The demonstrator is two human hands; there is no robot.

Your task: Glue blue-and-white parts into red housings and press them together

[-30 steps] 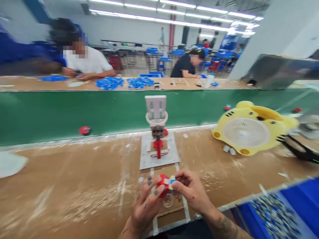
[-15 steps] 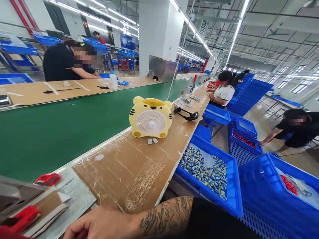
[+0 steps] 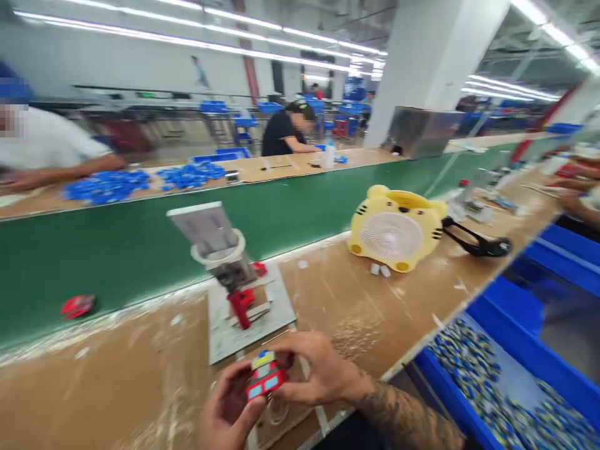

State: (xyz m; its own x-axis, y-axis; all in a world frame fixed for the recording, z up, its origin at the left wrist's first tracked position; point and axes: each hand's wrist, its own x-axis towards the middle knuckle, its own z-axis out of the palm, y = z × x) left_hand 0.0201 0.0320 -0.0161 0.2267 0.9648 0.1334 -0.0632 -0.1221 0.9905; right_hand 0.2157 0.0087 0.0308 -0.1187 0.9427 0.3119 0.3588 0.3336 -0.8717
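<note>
Low in the middle of the head view, a small red toy vehicle (image 3: 265,379) with light blue windows and a yellow top is held between both hands. My left hand (image 3: 229,406) grips its left side, thumb at the front. Fingers and thumb of my right hand (image 3: 314,369) close on its right side; that forearm is tattooed. Just beyond the hands stands a metal press fixture (image 3: 229,269) with a red part at its base, on a grey plate (image 3: 225,337). Another red piece (image 3: 79,305) lies on the green belt at the left.
A yellow tiger-faced fan (image 3: 398,230) stands on the bench to the right, with a black object (image 3: 482,245) beside it. A blue bin (image 3: 520,331) of small parts is at lower right. Across the green belt (image 3: 300,209), people sit near blue pieces (image 3: 107,186).
The view has swung left, bringing the fixture and my left hand into sight. The red toy vehicle now shows in both hands; my right hand was seen before with no toy visible.
</note>
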